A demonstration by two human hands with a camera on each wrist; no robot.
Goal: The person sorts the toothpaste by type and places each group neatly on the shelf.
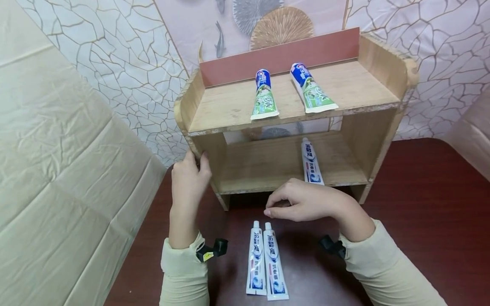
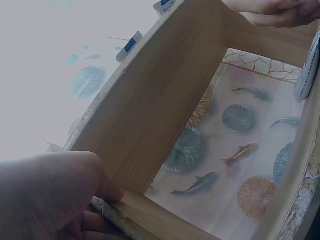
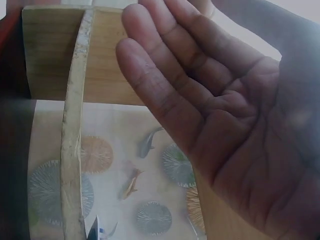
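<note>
My left hand point(image 1: 190, 176) grips the front edge of the left side panel of a small wooden shelf point(image 1: 268, 159), thumb on the inner face in the left wrist view. My right hand point(image 1: 306, 199) hovers in front of the lower board with loosely bent fingers and holds nothing; its palm shows bare in the right wrist view. Just below it, two white toothpaste tubes point(image 1: 256, 263) lie side by side on the table, caps toward the shelf. A third white toothpaste tube point(image 1: 311, 159) lies on the lower board, its bottom end partly behind my right hand.
On the upper board lie two green and blue toothpaste tubes point(image 1: 265, 95), apart from each other. A reddish back strip point(image 1: 279, 57) runs behind them. The shelf stands on a dark red table point(image 1: 428, 204); a beige cloth-covered surface point(image 1: 76, 170) rises at the left.
</note>
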